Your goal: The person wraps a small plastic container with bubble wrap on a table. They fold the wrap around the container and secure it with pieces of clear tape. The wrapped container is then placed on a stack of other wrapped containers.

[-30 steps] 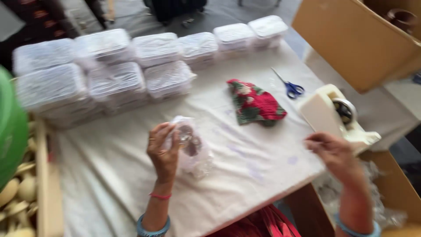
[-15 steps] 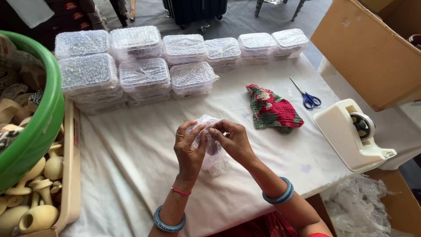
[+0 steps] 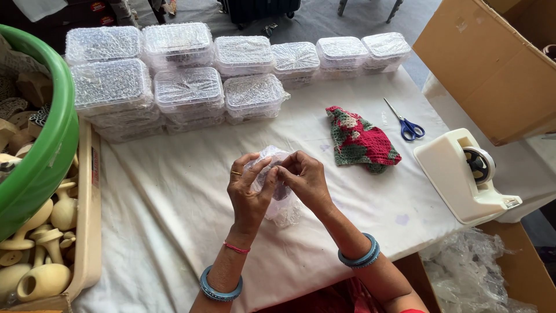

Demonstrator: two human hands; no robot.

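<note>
Over the middle of the white-clothed table [image 3: 174, 220], my left hand [image 3: 249, 194] and my right hand [image 3: 307, 179] meet around a small bundle wrapped in clear bubble wrap [image 3: 277, 200]. Both hands grip it, the fingers of each pinching at its top; a dark object shows faintly inside. The wrap's loose end hangs below my palms. A red and green crocheted piece [image 3: 360, 140] lies just right of my right hand.
Several bubble-wrapped clear boxes [image 3: 188, 90] are stacked along the far edge. Blue scissors [image 3: 408, 124] and a cream tape dispenser [image 3: 466, 177] sit at right, beside a cardboard box [image 3: 492, 64]. A green tub [image 3: 49, 145] and a tray of wooden pieces [image 3: 49, 249] stand at left.
A second ago my right hand was out by the tape dispenser; it has come back to the bundle, which both hands now hold. The view has shifted left.
</note>
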